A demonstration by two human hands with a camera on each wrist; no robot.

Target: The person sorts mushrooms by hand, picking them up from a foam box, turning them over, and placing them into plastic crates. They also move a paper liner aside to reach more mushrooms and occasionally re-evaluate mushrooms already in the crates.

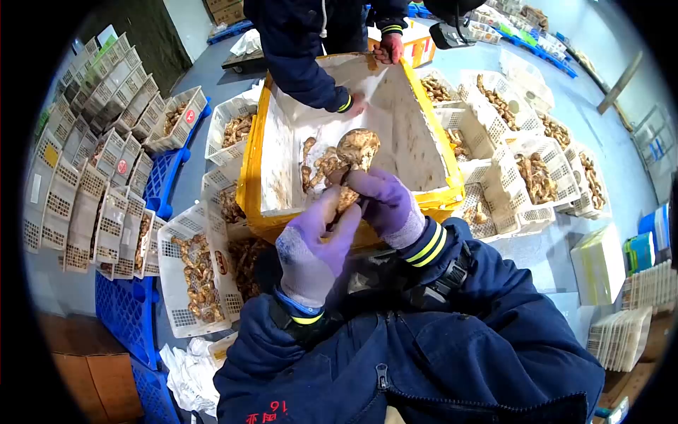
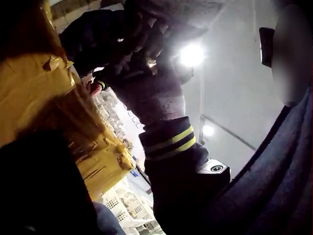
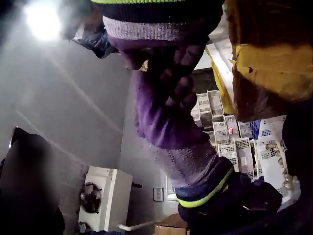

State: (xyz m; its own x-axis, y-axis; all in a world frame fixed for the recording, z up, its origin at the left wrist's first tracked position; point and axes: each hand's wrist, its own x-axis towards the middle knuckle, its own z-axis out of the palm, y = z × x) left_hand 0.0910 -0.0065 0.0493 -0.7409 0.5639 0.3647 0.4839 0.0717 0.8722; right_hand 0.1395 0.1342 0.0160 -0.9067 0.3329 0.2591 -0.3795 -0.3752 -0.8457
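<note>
Both hands wear pale purple gloves and meet above the near rim of a white foam box [image 1: 424,134] edged with yellow tape. My right hand [image 1: 387,203] grips a brown mushroom with a broad, mottled cap [image 1: 358,147]. Between the thumb and fingers of my left hand [image 1: 312,247] is a knobbly light-brown piece [image 1: 347,198]; whether it is the same mushroom's stem, I cannot tell. Several mushrooms [image 1: 326,164] lie inside the box. Dim wrist views show the left hand [image 3: 171,115] and right hand [image 2: 154,98] close together, their grip mostly hidden.
Across the box, another person's bare hand [image 1: 358,106] reaches inside; the other hand [image 1: 388,48] is at the far rim. White baskets of mushrooms [image 1: 198,279] stand left and right [image 1: 537,177]. Stacked baskets [image 1: 88,191] and blue pallets [image 1: 127,311] are at the left.
</note>
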